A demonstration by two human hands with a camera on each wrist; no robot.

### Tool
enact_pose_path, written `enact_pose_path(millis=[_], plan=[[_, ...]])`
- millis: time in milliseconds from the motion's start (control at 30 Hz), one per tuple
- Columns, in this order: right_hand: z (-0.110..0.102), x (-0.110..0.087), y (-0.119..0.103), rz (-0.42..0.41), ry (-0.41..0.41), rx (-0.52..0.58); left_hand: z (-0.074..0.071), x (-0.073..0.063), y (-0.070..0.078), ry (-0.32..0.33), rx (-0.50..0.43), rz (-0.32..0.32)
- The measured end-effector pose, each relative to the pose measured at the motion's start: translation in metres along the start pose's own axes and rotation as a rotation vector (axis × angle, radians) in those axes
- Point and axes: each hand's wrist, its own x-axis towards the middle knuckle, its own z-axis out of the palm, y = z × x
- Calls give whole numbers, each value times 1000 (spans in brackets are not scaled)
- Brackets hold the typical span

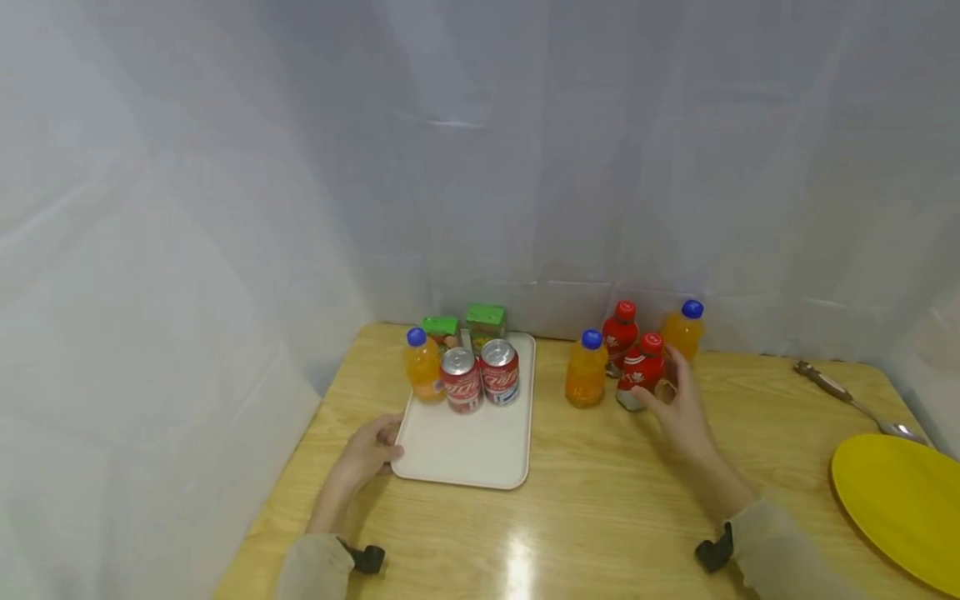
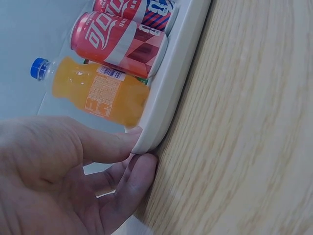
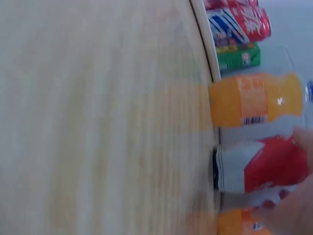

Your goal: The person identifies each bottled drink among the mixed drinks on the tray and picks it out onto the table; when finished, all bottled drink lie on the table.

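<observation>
My left hand (image 1: 367,454) pinches the left rim of a white tray (image 1: 465,454), thumb on top and fingers beneath, as the left wrist view shows. Standing on the tray are two red soda cans (image 1: 462,382), a bottle of orange drink (image 2: 100,93) with a blue cap, and green boxes (image 1: 486,321) behind them. Over on the right, my right hand (image 1: 684,412) grips a red-and-white bottle (image 3: 264,164) with a red cap, thumb in front and fingers on its far right side. Part of that hand falls outside the right wrist view.
Around the gripped bottle stand another red-capped bottle (image 1: 619,333) and two orange drink bottles, one to the left (image 1: 585,375) and one behind to the right (image 1: 681,335). A spoon (image 1: 855,400) and yellow plate (image 1: 900,508) lie far right. White sheeting (image 1: 480,183) walls the table.
</observation>
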Motion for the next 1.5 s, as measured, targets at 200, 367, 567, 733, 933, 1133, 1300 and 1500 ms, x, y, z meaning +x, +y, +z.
enact_pose_path(millis=[200,367,567,733,933,1133,1300,1500], plan=[[25,-27,-21,-272,219,-92,-5,-2,4,3,21,6],[52,-49,-34,-731,179,-250,-3,0,6,0,25,4],[80,-62,-38,-808,-43,-441,2,2,0,-7,6,-6],[103,-61,-44,-757,-162,-627,2,1,-2,-1,-14,-15],[128,-53,-57,-696,-266,-735,2,0,0,4,-24,-14],[150,-46,-67,-719,-303,-782,2,0,1,8,-24,-5],[166,-39,-76,-703,-334,-788,3,1,0,5,-49,-1],[183,-29,-87,-687,-333,-778,3,1,0,12,-46,3]])
